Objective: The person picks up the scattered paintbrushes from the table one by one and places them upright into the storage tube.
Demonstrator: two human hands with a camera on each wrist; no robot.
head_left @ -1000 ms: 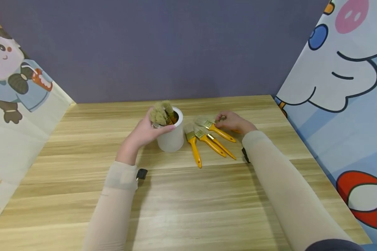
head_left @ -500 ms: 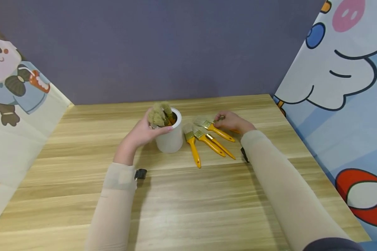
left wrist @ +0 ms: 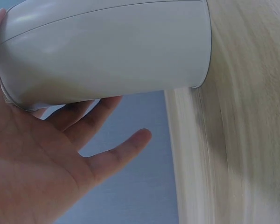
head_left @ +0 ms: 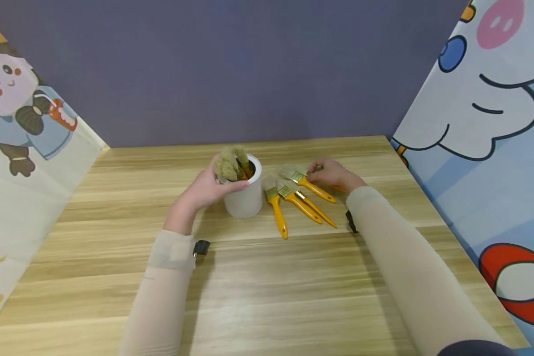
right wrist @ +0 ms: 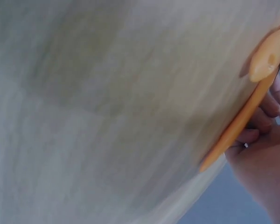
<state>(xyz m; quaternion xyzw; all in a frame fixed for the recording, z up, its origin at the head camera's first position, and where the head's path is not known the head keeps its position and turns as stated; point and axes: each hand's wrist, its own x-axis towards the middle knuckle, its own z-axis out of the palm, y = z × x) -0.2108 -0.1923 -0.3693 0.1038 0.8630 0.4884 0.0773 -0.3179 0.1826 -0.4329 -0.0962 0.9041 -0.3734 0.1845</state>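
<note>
My left hand [head_left: 206,187] holds a white canister [head_left: 244,202] by its upper left side, thumb across the front of the rim. In the left wrist view, the canister [left wrist: 107,51] lies against the fingers, while the little finger sticks out free. Several paintbrushes [head_left: 227,164] stand in it, bristles up. On the table to its right, several yellow-handled paintbrushes [head_left: 278,217] are fanned out. My right hand [head_left: 333,174] pinches another paintbrush near its bristles at the right of the fan; the hand hides most of it. Its orange handle [right wrist: 233,128] shows in the right wrist view.
The wood-grain table [head_left: 258,291] stretches toward me. A dark grey-purple wall [head_left: 249,74] rises at its back edge. Cartoon-printed panels stand at the left [head_left: 31,123] and right [head_left: 507,148].
Both hands stay in place, left on the canister and right at the paintbrush. Only the head view shifts slightly.
</note>
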